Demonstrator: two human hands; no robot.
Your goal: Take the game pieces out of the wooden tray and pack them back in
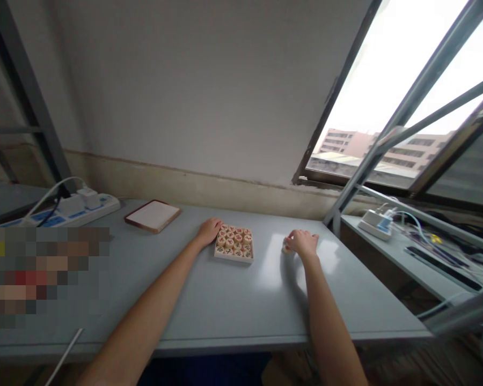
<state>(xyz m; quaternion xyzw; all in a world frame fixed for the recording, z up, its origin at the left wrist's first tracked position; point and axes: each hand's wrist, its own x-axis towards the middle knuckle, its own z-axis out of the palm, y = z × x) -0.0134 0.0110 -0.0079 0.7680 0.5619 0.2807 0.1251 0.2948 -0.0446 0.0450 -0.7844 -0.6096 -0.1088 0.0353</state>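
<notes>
A shallow pale box (233,258) sits on the grey table, filled with rows of round wooden xiangqi pieces (230,243) marked in red and dark characters. My left hand (210,231) is closed against the box's far left side, its fingertips at the corner. To the right of the box, my right hand (305,242) is bent low over the tabletop. Its thumb and fingers pinch a light wooden xiangqi piece (285,248), partly hidden by the fingers; whether more than one piece is there I cannot tell.
A flat lid-like tray (155,215) with a brown rim lies back left, near a power strip (76,209) with plugs. A blurred-out patch covers the left. Metal bed-frame bars (348,187) and a side shelf with a charger (375,224) bound the right.
</notes>
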